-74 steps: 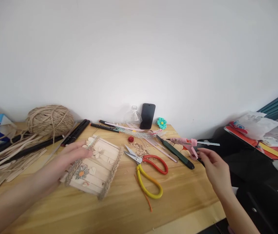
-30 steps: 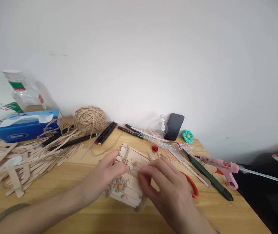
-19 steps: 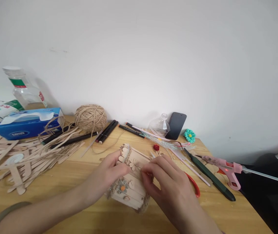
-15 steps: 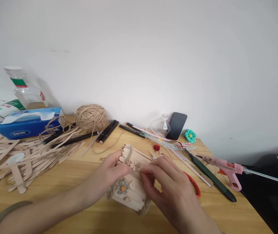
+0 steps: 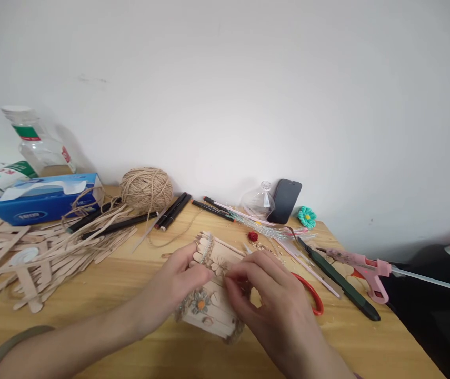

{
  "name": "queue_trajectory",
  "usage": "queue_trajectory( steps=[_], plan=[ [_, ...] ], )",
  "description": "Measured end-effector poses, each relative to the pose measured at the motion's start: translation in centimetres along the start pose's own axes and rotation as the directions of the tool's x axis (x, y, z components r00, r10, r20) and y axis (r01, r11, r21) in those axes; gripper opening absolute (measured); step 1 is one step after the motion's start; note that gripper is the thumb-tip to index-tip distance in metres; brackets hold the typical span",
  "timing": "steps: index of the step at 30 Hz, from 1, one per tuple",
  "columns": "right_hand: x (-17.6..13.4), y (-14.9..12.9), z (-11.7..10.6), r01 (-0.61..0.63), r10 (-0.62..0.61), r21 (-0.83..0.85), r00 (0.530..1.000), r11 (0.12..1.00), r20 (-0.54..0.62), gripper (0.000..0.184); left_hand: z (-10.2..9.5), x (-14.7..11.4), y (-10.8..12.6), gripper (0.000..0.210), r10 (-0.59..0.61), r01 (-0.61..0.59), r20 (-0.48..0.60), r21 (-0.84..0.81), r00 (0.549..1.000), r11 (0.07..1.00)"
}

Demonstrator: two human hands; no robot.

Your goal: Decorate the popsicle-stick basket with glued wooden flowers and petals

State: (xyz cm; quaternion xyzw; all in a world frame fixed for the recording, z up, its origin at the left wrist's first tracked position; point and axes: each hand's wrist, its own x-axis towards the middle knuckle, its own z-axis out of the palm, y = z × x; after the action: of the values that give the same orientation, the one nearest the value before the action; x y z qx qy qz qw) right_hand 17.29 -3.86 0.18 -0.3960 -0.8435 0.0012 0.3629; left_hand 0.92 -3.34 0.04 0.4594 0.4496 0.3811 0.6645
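A small box of pale craft sticks point(image 5: 209, 326) sits at the front middle, trimmed with twine along its edges. My left hand point(image 5: 187, 276) grips its left side, thumb lying across the top. On the box's face are a grey flower with an orange centre point(image 5: 200, 303) and a pale wooden-petal flower point(image 5: 219, 266). My right hand point(image 5: 266, 289) is closed, thumb and fingertips pinched together beside the pale flower. What the pinch holds, if anything, is hidden by the fingers.
Craft sticks point(image 5: 31, 284), a blue tissue box point(image 5: 45, 200) and a twine ball point(image 5: 146, 188) lie left. Behind are black markers point(image 5: 175, 211) and a phone point(image 5: 286, 201). Red-handled scissors point(image 5: 313, 295), a dark green cutter point(image 5: 339, 281) and a pink glue gun point(image 5: 367, 268) lie right.
The right hand's pinched fingers have shifted very slightly left over the box. The left hand keeps its grip, and the whole view has drifted a little.
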Motion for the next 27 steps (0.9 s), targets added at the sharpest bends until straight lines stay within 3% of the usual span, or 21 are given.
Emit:
queue_trajectory(
  steps=[12, 18, 24, 27],
  plan=[
    [-0.2, -0.1, 0.4, -0.007, 0.005, -0.059, 1.000, 0.998, -0.024, 0.020, 0.2, -0.1, -0.1, 0.011, 0.008, -0.008, 0.021, -0.018, 1.000, 1.000],
    [-0.7, 0.4, 1.2, -0.025, 0.019, -0.046, 0.991, 0.999, -0.135, 0.021, 0.3, 0.1, -0.2, 0.013, 0.002, -0.002, 0.009, -0.017, 1.000, 1.000],
    [-0.5, 0.0, 0.0, -0.045, 0.046, -0.023, 0.999, 0.999, 0.010, 0.019, 0.2, 0.0, -0.3, 0.011, -0.004, 0.004, 0.007, -0.028, 1.000, 1.000],
    [-0.4, -0.1, -0.4, -0.038, 0.038, -0.022, 0.999, 0.999, 0.002, 0.019, 0.2, -0.1, -0.2, 0.014, -0.009, 0.009, 0.011, -0.042, 1.000, 0.999]
  ],
)
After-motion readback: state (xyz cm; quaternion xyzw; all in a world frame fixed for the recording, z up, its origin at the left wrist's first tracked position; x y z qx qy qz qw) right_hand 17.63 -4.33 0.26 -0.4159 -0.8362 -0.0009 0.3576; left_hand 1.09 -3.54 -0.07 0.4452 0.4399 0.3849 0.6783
